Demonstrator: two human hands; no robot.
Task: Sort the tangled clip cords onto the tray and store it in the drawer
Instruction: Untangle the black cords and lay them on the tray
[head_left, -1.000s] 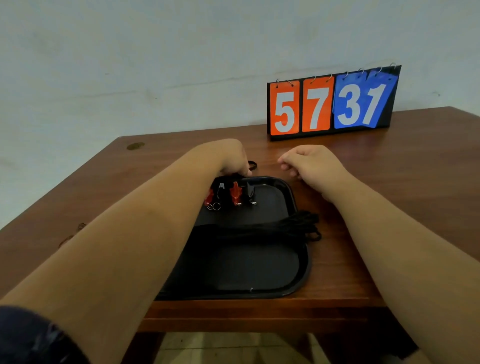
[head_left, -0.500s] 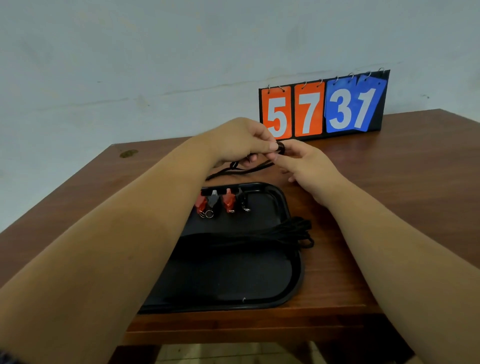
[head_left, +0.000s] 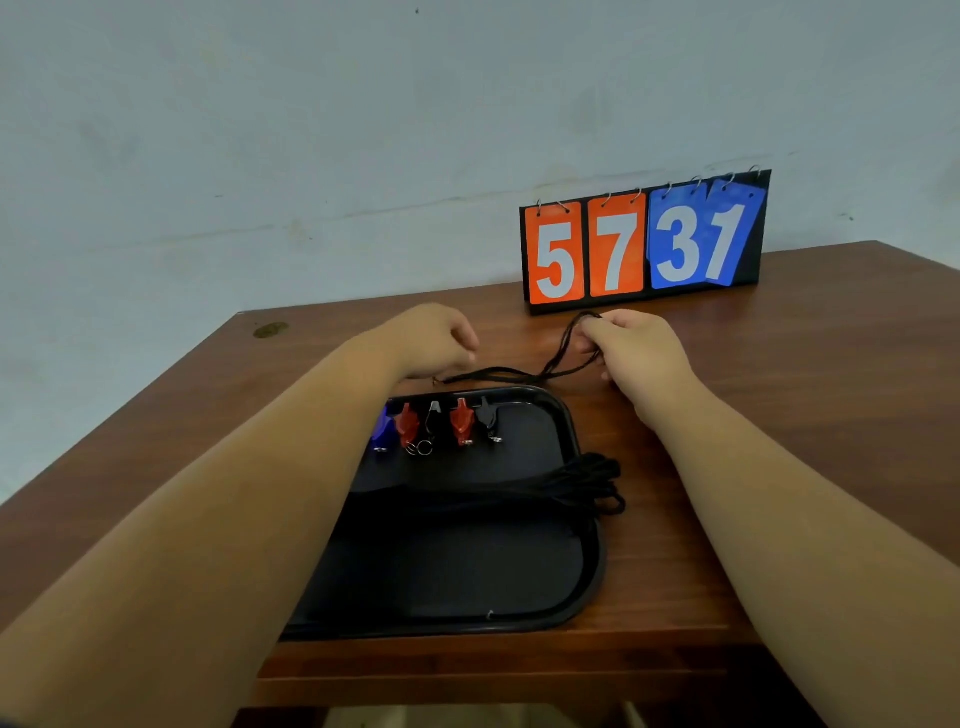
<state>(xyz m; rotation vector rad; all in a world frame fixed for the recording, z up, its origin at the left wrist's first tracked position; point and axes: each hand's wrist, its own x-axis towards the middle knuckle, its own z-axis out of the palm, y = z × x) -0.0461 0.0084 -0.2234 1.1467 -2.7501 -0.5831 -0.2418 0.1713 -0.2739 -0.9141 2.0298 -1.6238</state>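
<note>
1. Surface (head_left: 831, 415): brown wood. Its near edge runs below your forearms and its left edge slants away outside your left arm. Bare wood lies open to the right of your right hand and to the left of your left hand.
2. Tray (head_left: 596, 561): black, with rounded corners, set nearer to you than both hands. Your left forearm covers its left part. Its far rim sits just under the left hand and its near rim lies close to the surface edge. The near half of its floor is bare.
3. Score counter (head_left: 644, 244): reads 5 7 3 1 and stands just beyond your right hand at the back edge.
4. Right hand (head_left: 634, 348): fingers curled, pinching the looped end of the loose cord.
5. Left hand (head_left: 431, 340): fingers curled downward. I cannot tell whether it grips anything.
6. Cord bundle (head_left: 571, 486): black, lying across the tray nearer to you than the right hand. Its loops hang over the right rim.
7. Loose cord (head_left: 519, 371): black, lying on the wood beyond the tray, stretched from your right hand to beneath your left.
8. Clips (head_left: 436, 423): blue, red and black, in a row on the tray just below your left hand.
</note>
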